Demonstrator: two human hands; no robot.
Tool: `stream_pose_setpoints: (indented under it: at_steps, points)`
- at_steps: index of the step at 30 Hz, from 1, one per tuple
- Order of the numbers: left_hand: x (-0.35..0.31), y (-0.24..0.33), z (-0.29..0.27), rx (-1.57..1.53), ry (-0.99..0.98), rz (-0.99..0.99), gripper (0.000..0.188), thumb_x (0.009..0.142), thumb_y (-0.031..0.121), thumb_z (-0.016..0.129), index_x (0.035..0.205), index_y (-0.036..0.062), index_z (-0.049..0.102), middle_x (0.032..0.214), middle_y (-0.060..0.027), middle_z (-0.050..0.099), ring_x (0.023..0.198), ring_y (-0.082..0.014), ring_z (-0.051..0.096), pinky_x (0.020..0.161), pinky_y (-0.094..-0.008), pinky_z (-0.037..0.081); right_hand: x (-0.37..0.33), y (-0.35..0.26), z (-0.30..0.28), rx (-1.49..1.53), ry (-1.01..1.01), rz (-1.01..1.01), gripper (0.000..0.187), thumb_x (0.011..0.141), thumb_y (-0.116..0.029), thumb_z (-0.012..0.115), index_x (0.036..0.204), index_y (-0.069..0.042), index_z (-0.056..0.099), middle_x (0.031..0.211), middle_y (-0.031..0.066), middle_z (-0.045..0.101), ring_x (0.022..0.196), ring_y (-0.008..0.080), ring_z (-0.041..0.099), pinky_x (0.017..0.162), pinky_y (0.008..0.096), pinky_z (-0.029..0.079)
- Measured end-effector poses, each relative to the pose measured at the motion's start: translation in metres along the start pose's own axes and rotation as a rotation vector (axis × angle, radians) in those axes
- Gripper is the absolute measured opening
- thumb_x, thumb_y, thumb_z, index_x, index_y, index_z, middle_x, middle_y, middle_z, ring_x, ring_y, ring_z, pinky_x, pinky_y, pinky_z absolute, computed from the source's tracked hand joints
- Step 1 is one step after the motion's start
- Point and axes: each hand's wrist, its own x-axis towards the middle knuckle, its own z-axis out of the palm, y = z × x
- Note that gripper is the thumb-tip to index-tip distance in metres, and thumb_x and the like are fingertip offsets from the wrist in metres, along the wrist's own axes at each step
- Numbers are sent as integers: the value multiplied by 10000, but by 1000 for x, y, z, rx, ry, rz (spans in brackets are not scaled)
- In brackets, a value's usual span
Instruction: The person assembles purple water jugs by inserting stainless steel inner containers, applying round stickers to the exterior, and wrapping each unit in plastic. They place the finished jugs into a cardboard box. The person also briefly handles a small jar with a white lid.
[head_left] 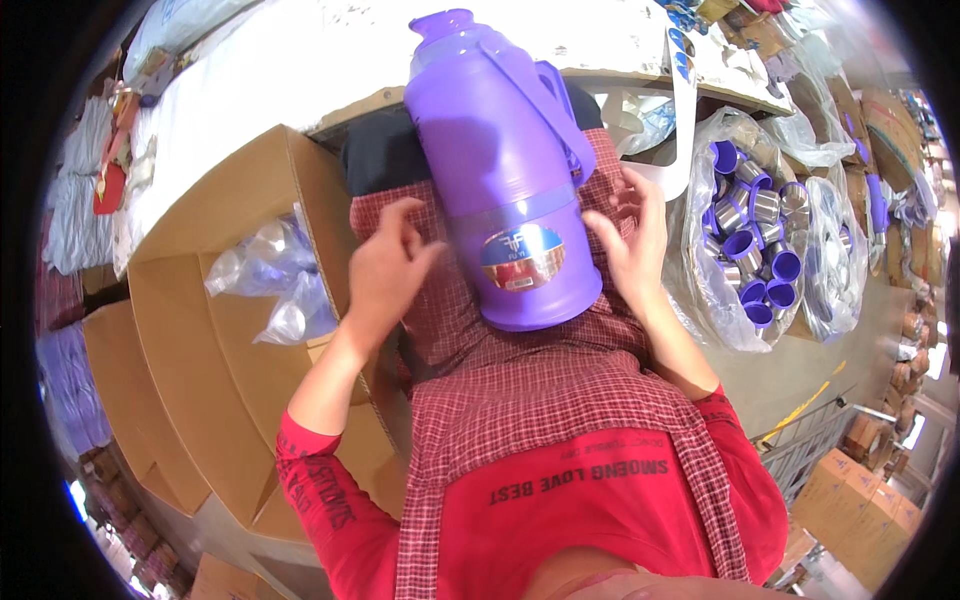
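A purple thermos flask (490,160) with a side handle (565,120) lies tilted across my lap, its neck toward the white table. An oval label (523,257) shows near its base. My left hand (388,262) hovers just left of the flask, fingers loosely curled and apart, with nothing in them. On the other side my right hand (632,235) is beside the lower body of the flask, thumb and fingers spread. Whether its fingertips touch the flask I cannot tell. A checked red apron (540,385) covers my lap under the flask.
At the left stands an open cardboard box (190,340) with clear plastic bags (285,280) inside. The white table (300,60) runs along the far side. To the right, a clear bag holds several steel-and-purple cups (740,243). Closed cartons (850,510) sit at the lower right.
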Motion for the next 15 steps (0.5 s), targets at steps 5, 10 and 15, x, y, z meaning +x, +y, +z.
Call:
stream_pose_setpoints:
  at_steps: [5, 10, 15]
  points:
    - [102, 1, -30, -362, 275, 147, 519, 858, 221, 735, 1298, 79, 498, 1043, -54, 608, 852, -120, 580, 725, -270, 478, -14, -13, -4, -202, -778, -879, 863, 783, -584, 613, 1414, -24, 434, 1492, 146, 399, 1417, 291, 319, 1158, 555, 183]
    - [261, 5, -32, -457, 150, -102, 650, 916, 465, 622, 1410, 79, 452, 1354, -117, 528, 1211, -264, 519, 996, -400, 428, -9, 95, -48, -310, -343, -383, 803, 860, -522, 608, 1426, 5, 394, 1520, 180, 348, 1435, 298, 295, 1158, 571, 190]
    - [259, 1, -25, -593, -204, -81, 572, 980, 409, 517, 1352, -25, 500, 1256, -154, 609, 1111, -241, 599, 943, -357, 490, -29, 247, -170, -251, 139, 43, 522, 843, -266, 716, 1273, -16, 560, 1259, 198, 599, 1120, 356, 594, 958, 392, 474]
